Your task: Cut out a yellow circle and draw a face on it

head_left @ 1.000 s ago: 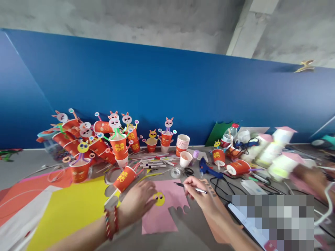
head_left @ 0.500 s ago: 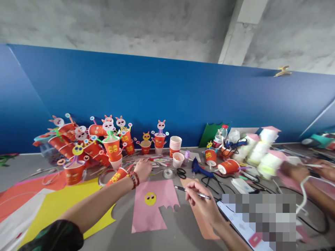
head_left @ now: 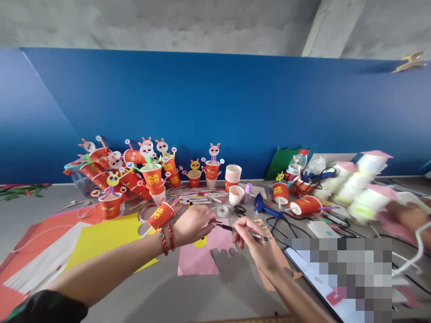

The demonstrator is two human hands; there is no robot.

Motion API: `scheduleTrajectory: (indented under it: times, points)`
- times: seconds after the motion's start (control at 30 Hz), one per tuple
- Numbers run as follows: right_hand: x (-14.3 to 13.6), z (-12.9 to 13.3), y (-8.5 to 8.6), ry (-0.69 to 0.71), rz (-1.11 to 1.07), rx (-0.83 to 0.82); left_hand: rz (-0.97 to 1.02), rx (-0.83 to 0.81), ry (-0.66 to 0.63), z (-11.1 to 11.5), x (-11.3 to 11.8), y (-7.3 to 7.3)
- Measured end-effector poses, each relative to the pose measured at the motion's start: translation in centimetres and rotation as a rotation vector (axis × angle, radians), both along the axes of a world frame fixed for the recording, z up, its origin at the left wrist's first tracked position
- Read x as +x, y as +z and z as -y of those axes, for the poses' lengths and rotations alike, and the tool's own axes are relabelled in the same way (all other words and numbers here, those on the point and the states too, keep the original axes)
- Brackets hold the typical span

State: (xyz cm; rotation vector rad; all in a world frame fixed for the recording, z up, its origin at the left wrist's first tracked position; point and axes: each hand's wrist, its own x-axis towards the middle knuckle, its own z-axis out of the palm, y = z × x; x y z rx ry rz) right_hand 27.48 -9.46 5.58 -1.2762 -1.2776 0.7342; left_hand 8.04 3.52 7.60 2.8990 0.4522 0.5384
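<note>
My right hand (head_left: 251, 240) is closed around a black pen (head_left: 227, 228), its tip pointing left. My left hand (head_left: 197, 222), with red bead bracelets on the wrist, is over the pink paper (head_left: 198, 264), its fingertips pinched on a small dark piece, perhaps a pen cap, at the pen's tip. Partly behind the left hand, a yellow round face (head_left: 201, 242) lies on the pink paper. An orange sheet (head_left: 266, 264) lies under and beside my right hand.
Red cups (head_left: 111, 206) with paper figures crowd the back left. Behind my hands are markers, tape (head_left: 222, 211), scissors (head_left: 239, 210) and a blue glue gun (head_left: 266, 208) with cables. A phone (head_left: 313, 278) and another person's hand (head_left: 404, 215) are at right.
My left hand has come from the markers at the back toward the pen in my right hand, and now holds a small dark piece. The view has shifted slightly.
</note>
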Motion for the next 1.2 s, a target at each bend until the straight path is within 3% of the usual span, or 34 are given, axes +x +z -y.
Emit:
scheduleTrajectory:
  times: [0.17,0.4,0.6,0.77,0.87,0.97,1.07,1.2]
  points:
    - [-0.4,0.3,-0.2,0.04,-0.081,-0.007,-0.001,-0.073,-0.094,0.8,-0.2,0.9]
    - [-1.6,0.3,-1.1,-0.024,-0.402,0.001,-0.058,-0.274,-0.021,3.5,-0.8,0.8]
    - [-3.4,0.8,-1.4,-0.119,-0.53,0.033,-0.039,-0.235,0.016,6.4,-1.6,0.5]
    - [-3.5,0.4,-2.7,-0.083,-0.526,-0.015,-0.157,-0.151,0.102,6.2,-0.6,-0.2]
    - [-2.2,0.0,-3.2,0.029,-0.246,-0.096,-0.219,-0.108,0.166,4.5,-0.1,-1.3]
    - [0.5,-0.2,-2.8,0.153,0.353,-0.057,-0.199,-0.075,0.218,1.4,-0.5,-2.5]
    - [4.0,-0.3,-2.4,0.207,0.917,0.041,-0.22,-0.039,0.264,-2.2,-0.8,-3.1]
    - [7.4,-1.6,-3.3,0.199,1.324,0.035,-0.281,0.02,0.318,-6.7,0.9,-3.2]
